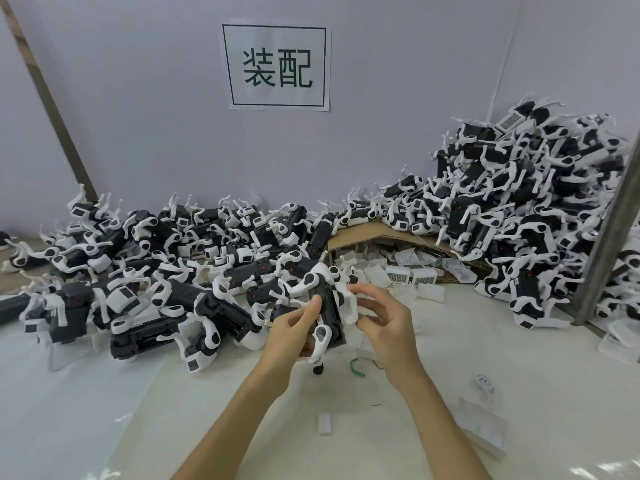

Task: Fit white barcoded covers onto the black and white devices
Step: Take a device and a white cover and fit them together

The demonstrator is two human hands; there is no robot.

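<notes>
One device [327, 308], black body with white limbs, is held above the table [207, 410] at centre frame, its long axis roughly upright. One white cover [349, 303] lies against the device's right side. Whether it is seated cannot be told.

The left hand [294, 329] grips the device from the left: fingers curled around the body, thumb pressed on its upper face. The right hand [384, 318] pinches the cover between thumb and fingertips; the remaining fingers are loosely curled and slightly spread.

On the table just below the hands lie three small items: one black part [318, 370], one green tie [357, 363] and one small white piece [325, 423]. Clear plastic trays [483, 427] lie to the right, near the front edge.

Behind the hands stands one cardboard box [381, 233], open toward the person, holding loose covers [408, 273], several showing barcodes; their count cannot be told. Two heaps of devices flank it: the left pile [156, 265] is low and wide, the right pile [519, 220] is taller and rests against the wall. Units per pile are too many to count.

One sign [275, 65] with two characters hangs on the wall.
</notes>
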